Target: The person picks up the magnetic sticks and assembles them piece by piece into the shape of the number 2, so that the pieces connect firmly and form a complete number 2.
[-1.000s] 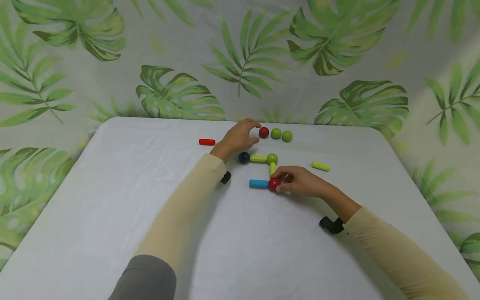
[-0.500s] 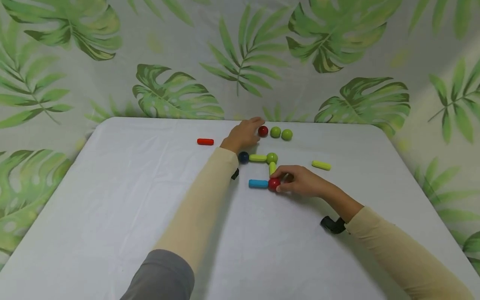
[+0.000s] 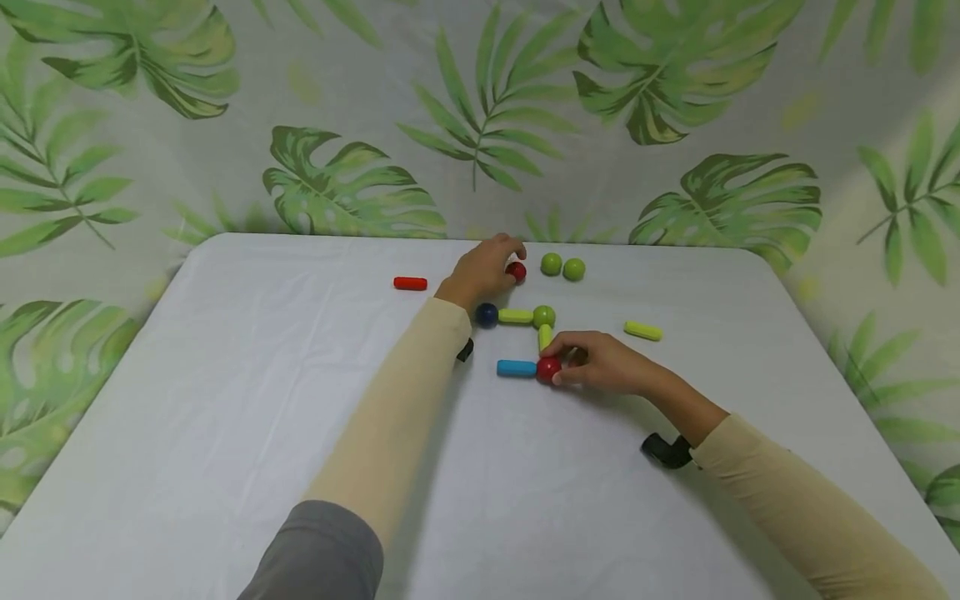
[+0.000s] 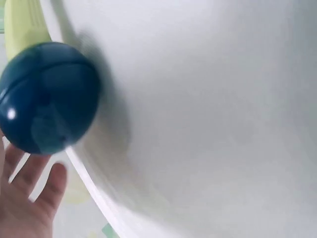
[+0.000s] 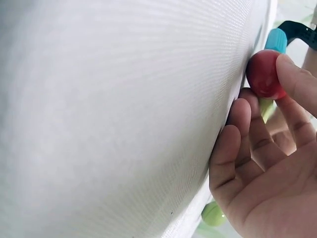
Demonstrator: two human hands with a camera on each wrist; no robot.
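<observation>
At the back of the table, my left hand (image 3: 483,268) has its fingers and thumb around a loose red ball (image 3: 516,272). My right hand (image 3: 609,363) pinches another red ball (image 5: 265,74) between thumb and fingers. That ball joins a blue stick (image 3: 517,368) on its left and a yellow-green stick (image 3: 545,337) running back to a green ball (image 3: 543,317). From the green ball a second yellow-green stick (image 3: 516,317) leads left to a dark blue ball (image 4: 49,99), just in front of my left wrist. The left wrist view does not show the loose red ball.
Two green balls (image 3: 551,264) lie at the back, right of my left hand. A red stick (image 3: 410,283) is at left, and a loose yellow-green stick (image 3: 642,331) at right. A leaf-patterned cloth (image 3: 487,108) hangs behind the white table (image 3: 187,400).
My left hand reached right to the loose red ball, took hold of it and shifted it slightly left and nearer, away from the two green balls. My right hand has stayed in place.
</observation>
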